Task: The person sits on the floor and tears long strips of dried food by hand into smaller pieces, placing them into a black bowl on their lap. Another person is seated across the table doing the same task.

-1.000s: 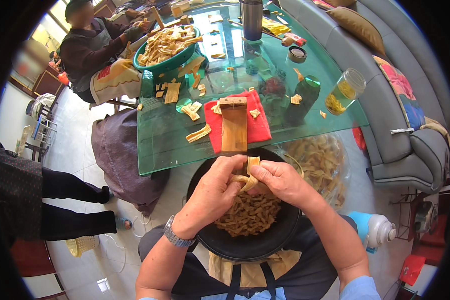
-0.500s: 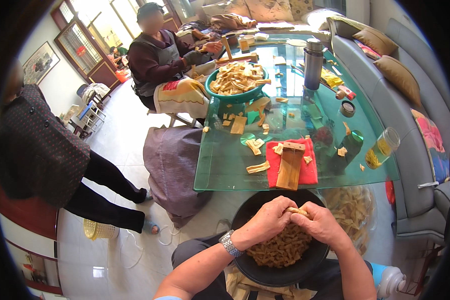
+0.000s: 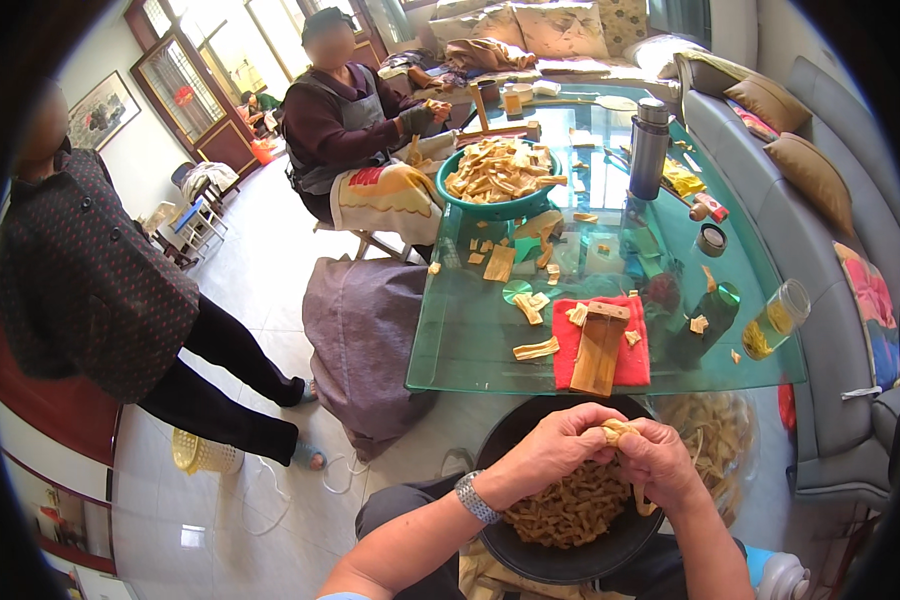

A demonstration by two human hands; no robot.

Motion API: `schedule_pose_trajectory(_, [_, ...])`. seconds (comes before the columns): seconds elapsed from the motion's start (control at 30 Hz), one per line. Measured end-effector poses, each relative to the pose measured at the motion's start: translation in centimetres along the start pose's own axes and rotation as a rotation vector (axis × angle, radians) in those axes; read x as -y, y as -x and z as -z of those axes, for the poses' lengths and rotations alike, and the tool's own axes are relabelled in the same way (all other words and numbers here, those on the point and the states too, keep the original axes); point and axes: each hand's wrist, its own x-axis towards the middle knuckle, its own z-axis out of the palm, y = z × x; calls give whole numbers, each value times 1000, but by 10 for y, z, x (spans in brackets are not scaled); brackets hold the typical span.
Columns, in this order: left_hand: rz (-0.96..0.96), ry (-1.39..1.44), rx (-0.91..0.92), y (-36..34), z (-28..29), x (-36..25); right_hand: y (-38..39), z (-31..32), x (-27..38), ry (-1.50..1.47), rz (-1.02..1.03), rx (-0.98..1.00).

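While both hands are held above the black basin (image 3: 575,566), the glass table's (image 3: 470,350) near edge runs just beyond its rim at 12 o'clock; pale tiled floor (image 3: 205,500) stretches toward 9. Left hand (image 3: 573,437): thumb and fingertips pinching a folded, pale-yellow strip (image 3: 618,430). Right hand (image 3: 662,464): fingers pinching its 3 o'clock side. Strip is over the basin, above heaped pieces (image 3: 560,510). Wooden block (image 3: 598,355), on red cloth (image 3: 634,372), occupies 12, its near end at the table edge; glass jar (image 3: 778,318) at 2, green basket (image 3: 495,208) at 11. See-through bag (image 3: 718,432) of strips beside the basin, 3. Tabletop: greenish, scraps scattered. Grey sofa (image 3: 820,165) lines 1 to 3; standing person (image 3: 100,260) at 10.
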Motion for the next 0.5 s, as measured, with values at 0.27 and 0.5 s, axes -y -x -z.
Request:
schedule_pose_trajectory(0.27, [-197, -240, -42, 7, -8, 3, -1, -4, 4, 16, 22, 97])
schedule_pose_trajectory(0.5, [-361, -531, -319, 5, -8, 13, -5, -28, -4, 160, -83, 125])
